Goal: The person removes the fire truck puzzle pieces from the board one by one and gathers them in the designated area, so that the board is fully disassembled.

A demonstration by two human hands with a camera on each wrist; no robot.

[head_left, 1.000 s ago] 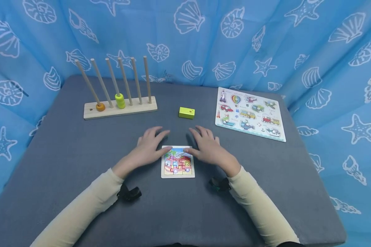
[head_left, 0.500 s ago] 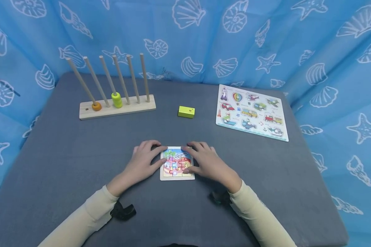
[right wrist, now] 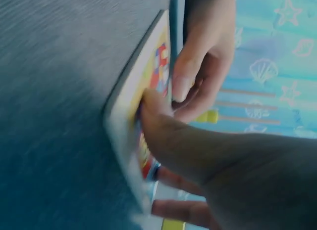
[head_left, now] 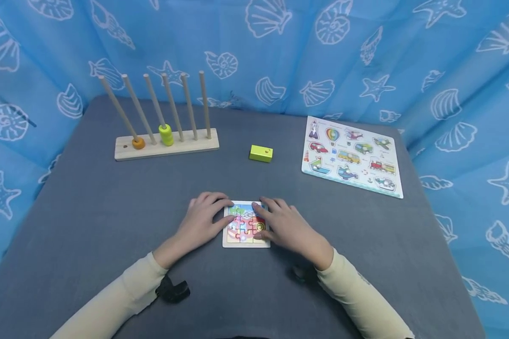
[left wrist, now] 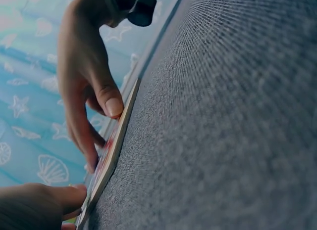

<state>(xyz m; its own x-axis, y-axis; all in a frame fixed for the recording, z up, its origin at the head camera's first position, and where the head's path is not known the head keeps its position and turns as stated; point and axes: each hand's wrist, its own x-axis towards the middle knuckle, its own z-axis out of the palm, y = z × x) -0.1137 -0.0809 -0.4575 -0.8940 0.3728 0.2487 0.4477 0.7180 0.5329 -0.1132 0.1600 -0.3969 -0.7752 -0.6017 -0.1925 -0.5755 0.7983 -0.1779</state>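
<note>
A small square jigsaw puzzle (head_left: 242, 227) with a pale frame and bright pieces lies flat on the table, partly covered by fingers. My left hand (head_left: 198, 222) rests at its left side, with the thumb and fingertips touching the upper left part. On the opposite side my right hand (head_left: 291, 230) lies over the right edge, fingertips near the top and thumb on the lower right pieces. In the right wrist view, the right thumb (right wrist: 157, 118) presses on the picture surface. The left wrist view shows the puzzle's edge (left wrist: 115, 146) close to the cloth.
A wooden stand (head_left: 167, 148) with upright pegs and a few orange and green beads is at the back left. A yellow-green block (head_left: 260, 153) sits behind the puzzle. At the back right lies a vehicle peg board (head_left: 352, 181). A blue shell-patterned curtain (head_left: 297, 52) borders the table (head_left: 110, 221).
Both hands have come down and nearer to me, from above the puzzle's top edge onto its left and right sides. The puzzle has stayed in nearly the same spot; the head view shifted slightly.
</note>
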